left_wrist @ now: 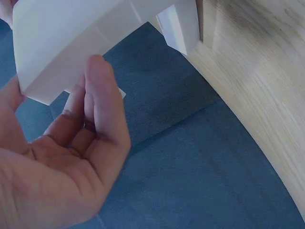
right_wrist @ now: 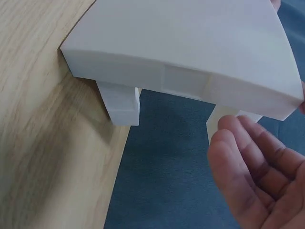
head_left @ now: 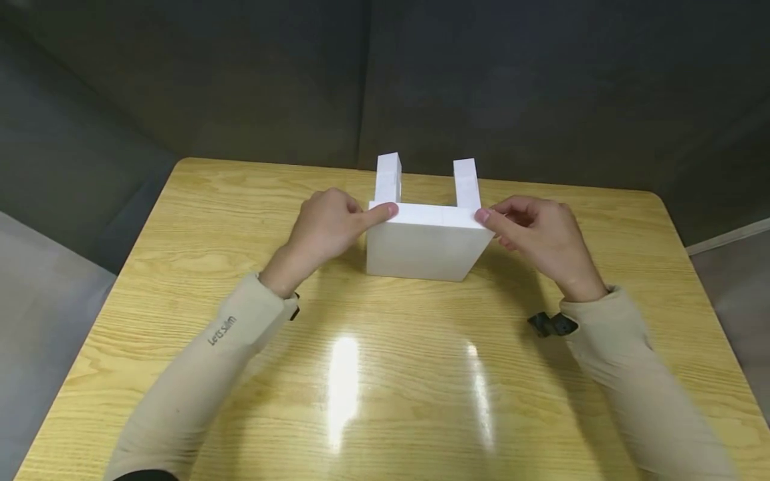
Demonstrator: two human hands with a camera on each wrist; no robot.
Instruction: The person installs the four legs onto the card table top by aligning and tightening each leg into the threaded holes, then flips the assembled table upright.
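Two hands steady a white block piece on a glossy table.

Beige sleeves cross the light wood-grain table (head_left: 180,280), streaked with lamp glare. The left hand (head_left: 325,224) and right hand (head_left: 538,234), fingers curled, each pinch a top corner of the white piece (head_left: 424,250) standing mid-table, two prongs upward. Dark grey walls close in behind.
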